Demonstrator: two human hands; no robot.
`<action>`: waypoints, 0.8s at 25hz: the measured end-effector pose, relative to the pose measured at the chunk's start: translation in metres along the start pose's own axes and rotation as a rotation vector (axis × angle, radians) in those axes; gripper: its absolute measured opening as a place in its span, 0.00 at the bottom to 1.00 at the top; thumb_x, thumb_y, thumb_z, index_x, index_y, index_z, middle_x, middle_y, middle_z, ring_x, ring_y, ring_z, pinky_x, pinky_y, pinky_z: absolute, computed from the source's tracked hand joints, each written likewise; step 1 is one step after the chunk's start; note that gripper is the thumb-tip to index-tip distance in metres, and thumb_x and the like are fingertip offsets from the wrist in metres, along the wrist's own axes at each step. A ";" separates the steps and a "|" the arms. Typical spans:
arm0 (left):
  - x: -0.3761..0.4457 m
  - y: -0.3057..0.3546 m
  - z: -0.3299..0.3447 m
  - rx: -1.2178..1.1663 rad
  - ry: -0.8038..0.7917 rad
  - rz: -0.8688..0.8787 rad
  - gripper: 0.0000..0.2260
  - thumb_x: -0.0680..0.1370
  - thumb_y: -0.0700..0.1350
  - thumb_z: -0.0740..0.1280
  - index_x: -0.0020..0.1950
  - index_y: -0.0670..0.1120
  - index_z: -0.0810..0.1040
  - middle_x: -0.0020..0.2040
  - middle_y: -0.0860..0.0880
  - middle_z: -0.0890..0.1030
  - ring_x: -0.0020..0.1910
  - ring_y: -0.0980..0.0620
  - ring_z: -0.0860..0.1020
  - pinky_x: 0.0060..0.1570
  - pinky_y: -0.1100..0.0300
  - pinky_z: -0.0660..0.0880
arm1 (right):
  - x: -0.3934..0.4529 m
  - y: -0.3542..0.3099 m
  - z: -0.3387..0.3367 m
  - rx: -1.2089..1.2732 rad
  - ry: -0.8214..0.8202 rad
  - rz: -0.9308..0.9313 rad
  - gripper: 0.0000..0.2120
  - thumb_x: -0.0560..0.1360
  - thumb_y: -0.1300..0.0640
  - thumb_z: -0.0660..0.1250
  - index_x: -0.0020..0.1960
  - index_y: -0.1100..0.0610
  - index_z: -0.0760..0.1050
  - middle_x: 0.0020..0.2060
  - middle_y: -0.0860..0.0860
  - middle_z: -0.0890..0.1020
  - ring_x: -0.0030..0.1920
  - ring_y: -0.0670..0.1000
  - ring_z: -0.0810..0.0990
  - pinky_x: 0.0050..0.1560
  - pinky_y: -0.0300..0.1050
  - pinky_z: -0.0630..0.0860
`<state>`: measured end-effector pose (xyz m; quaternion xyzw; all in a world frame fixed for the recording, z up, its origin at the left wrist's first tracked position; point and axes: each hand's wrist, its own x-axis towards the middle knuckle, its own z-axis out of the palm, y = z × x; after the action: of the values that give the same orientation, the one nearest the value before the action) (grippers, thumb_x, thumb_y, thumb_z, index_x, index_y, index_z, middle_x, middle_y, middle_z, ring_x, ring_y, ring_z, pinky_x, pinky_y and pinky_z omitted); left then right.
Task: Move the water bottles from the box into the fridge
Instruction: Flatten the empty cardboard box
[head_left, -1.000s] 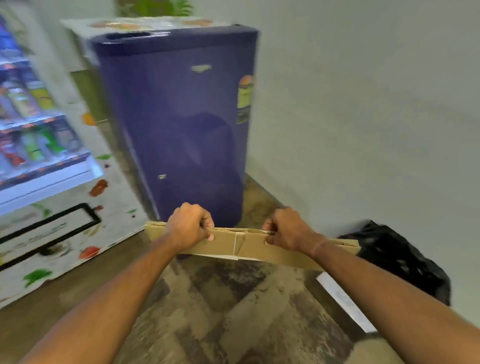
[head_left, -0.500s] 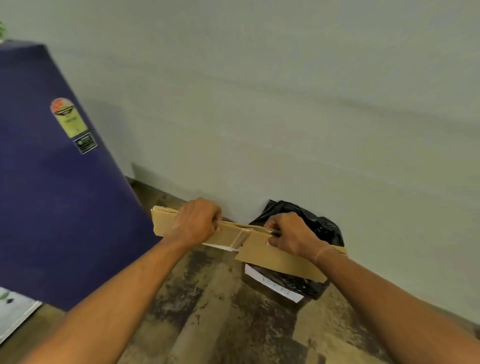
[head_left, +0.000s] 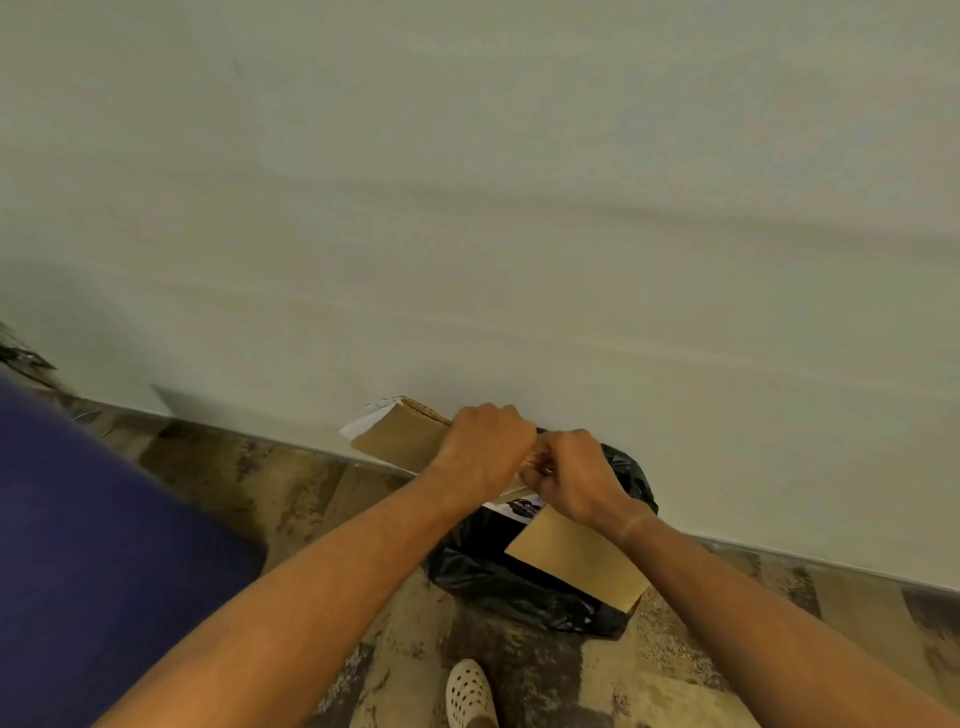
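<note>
A flattened brown cardboard box (head_left: 400, 439) is bent in the middle between my hands. My left hand (head_left: 485, 449) grips its left half, which points up and left toward the wall. My right hand (head_left: 576, 475) grips the fold, and the right half (head_left: 576, 561) hangs down over a black bin bag. The two hands are close together, fingers curled round the cardboard. The blue fridge (head_left: 93, 545) fills the lower left; its door is out of view. No water bottles are visible.
A black bin bag (head_left: 519, 587) stands on the floor against the pale wall (head_left: 519, 208), right under the cardboard. A white perforated shoe (head_left: 467, 693) is on the patterned floor (head_left: 291, 488) below my arms.
The view has swung right from the fridge front to the wall and bin bag. My hands have come together and the cardboard has folded down in the middle above the bag.
</note>
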<state>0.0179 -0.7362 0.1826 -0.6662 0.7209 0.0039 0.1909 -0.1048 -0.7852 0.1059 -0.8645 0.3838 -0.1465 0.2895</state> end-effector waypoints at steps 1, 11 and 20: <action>0.010 -0.004 -0.005 -0.003 -0.003 0.038 0.08 0.77 0.35 0.64 0.56 0.41 0.76 0.54 0.43 0.78 0.53 0.43 0.78 0.45 0.53 0.71 | 0.008 0.007 -0.004 0.000 0.004 0.018 0.10 0.68 0.62 0.72 0.33 0.62 0.72 0.28 0.56 0.78 0.31 0.54 0.76 0.35 0.47 0.71; 0.057 -0.110 -0.026 -0.527 0.806 0.138 0.35 0.60 0.56 0.81 0.64 0.46 0.78 0.60 0.47 0.80 0.59 0.47 0.78 0.61 0.52 0.71 | 0.047 0.058 -0.030 0.335 0.161 0.229 0.07 0.70 0.63 0.76 0.45 0.53 0.85 0.39 0.44 0.86 0.42 0.41 0.84 0.48 0.38 0.80; 0.078 -0.107 0.018 -1.165 0.381 -0.142 0.24 0.59 0.48 0.83 0.53 0.55 0.80 0.48 0.60 0.81 0.48 0.68 0.78 0.50 0.68 0.74 | 0.045 0.106 -0.040 0.528 0.196 0.319 0.11 0.67 0.68 0.77 0.37 0.52 0.81 0.30 0.42 0.83 0.33 0.40 0.82 0.38 0.31 0.77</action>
<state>0.1224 -0.8183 0.1706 -0.6964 0.5754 0.2654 -0.3369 -0.1557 -0.8915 0.0740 -0.6702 0.4894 -0.2763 0.4847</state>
